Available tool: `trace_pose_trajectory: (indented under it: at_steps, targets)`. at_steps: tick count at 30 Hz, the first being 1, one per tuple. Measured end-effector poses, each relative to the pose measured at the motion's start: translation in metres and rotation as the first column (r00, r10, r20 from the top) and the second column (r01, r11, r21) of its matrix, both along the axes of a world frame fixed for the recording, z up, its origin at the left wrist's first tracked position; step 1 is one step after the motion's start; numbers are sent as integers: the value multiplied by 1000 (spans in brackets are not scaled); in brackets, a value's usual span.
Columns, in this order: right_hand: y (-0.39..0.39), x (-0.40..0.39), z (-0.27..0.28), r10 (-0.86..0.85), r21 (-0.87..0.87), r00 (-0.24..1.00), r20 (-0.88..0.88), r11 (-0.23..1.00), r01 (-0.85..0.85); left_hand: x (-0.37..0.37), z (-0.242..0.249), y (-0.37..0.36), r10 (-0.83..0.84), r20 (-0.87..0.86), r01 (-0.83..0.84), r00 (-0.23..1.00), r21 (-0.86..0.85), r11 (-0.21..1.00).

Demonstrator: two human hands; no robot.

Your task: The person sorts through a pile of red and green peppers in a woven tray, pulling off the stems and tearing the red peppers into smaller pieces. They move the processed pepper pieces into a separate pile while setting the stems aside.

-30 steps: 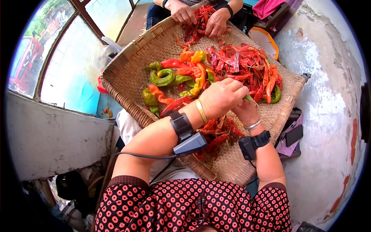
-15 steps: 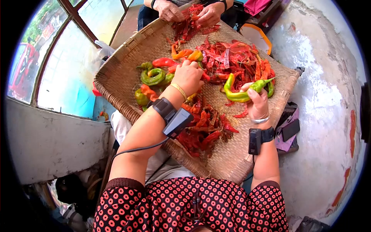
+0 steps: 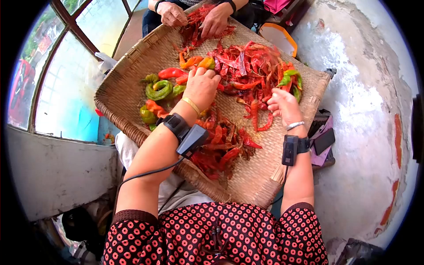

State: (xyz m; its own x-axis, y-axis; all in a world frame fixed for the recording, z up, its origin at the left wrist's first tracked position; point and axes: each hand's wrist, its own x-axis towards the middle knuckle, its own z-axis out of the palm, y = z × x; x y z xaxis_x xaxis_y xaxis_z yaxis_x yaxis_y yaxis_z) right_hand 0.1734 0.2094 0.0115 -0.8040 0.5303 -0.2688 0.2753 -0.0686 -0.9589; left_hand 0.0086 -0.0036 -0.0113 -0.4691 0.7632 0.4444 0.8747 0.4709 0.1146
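My left hand (image 3: 202, 87) is curled down over the fresh peppers, its fingertips hidden. A red pepper (image 3: 182, 79) shows just left of it, and a bit of red sticks out by the thumb. A curled green pepper (image 3: 160, 90) lies further left. My right hand (image 3: 285, 107) hangs at the right of the basket with fingers loosely bent and apart, holding nothing. Just beyond it, a green pepper (image 3: 289, 78) is at the right edge of the dried red chili pile (image 3: 247, 66). Another heap of dark red dried chilies (image 3: 221, 150) lies nearer my body.
Everything lies in a wide woven basket tray (image 3: 260, 172) above my lap. Across from me, another person's hands (image 3: 214, 20) handle dried chilies (image 3: 192, 33) at the far corner. A window (image 3: 66, 84) is on the left and a worn wall (image 3: 353, 132) on the right.
My right hand has let go of the green pepper, which has gone from the hand to the right end of the chili pile. My left hand stays over the same peppers. The view has shifted slightly.
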Motion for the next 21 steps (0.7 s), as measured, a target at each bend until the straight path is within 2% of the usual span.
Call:
trace_pose_trajectory:
  at_steps: [1, 3, 4, 5, 6, 7, 9, 11, 13, 14, 15, 17, 18, 19, 20, 21]
  targets:
    - [-7, 0, 4, 66, 66, 993, 95, 995, -73, 1, -2, 1, -2, 3, 2, 1000, 2, 1000]
    - [-17, 1, 2, 225, 265, 950, 215, 923, -278, 2, -3, 3, -43, -34, 37, 998, -169, 985]
    - [-13, 1, -6, 331, 484, 885, 329, 745, -458, 3, -3, 5, -43, -32, 37, 999, -164, 986]
    - [-10, 1, -12, 390, 633, 795, 464, 482, -606, 5, -3, 6, -36, -41, 28, 999, -182, 983]
    - [-13, 2, -13, 351, 571, 722, 596, 446, -689, 7, -3, 7, -29, -47, 19, 998, -201, 979]
    - [-17, 1, -12, 353, 568, 717, 601, 442, -694, 9, -3, 8, -21, -54, 9, 998, -222, 975]
    - [-26, -3, -7, 309, 481, 592, 744, 366, -796, 8, 0, 8, -17, -19, 12, 1000, -233, 972]
    - [-43, -5, -7, 309, 516, 601, 738, 317, -796, 8, 4, 7, -17, -2, 16, 1000, -268, 963]
    - [-58, -9, -7, 156, 567, 587, 795, 156, -809, 5, 6, 5, -48, 13, 50, 999, -249, 967]
    - [-60, -9, -8, 145, 590, 602, 785, 119, -799, 5, 7, 4, -78, 31, 83, 997, -233, 969]
    - [-57, -9, -8, 142, 591, 602, 785, 118, -798, 6, 10, 3, -78, 30, 83, 996, -230, 970]
    - [-41, -10, -6, 212, 578, 645, 734, 301, -758, 7, 17, 1, -113, 19, 115, 993, -131, 985]
    - [-31, -9, -7, 214, 651, 738, 640, 359, -669, 8, 18, 0, -109, 20, 111, 994, -130, 985]
    - [-25, -7, 2, 212, 674, 819, 534, 478, -563, 8, 19, 0, -117, 13, 117, 993, -34, 992]
    - [-18, -4, 4, 177, 751, 928, 327, 548, -369, 8, 20, 1, -128, 7, 127, 992, 61, 990]
    - [-12, -4, 9, 78, 470, 969, 236, 863, -184, 9, 21, 1, -134, 7, 134, 991, 64, 989]
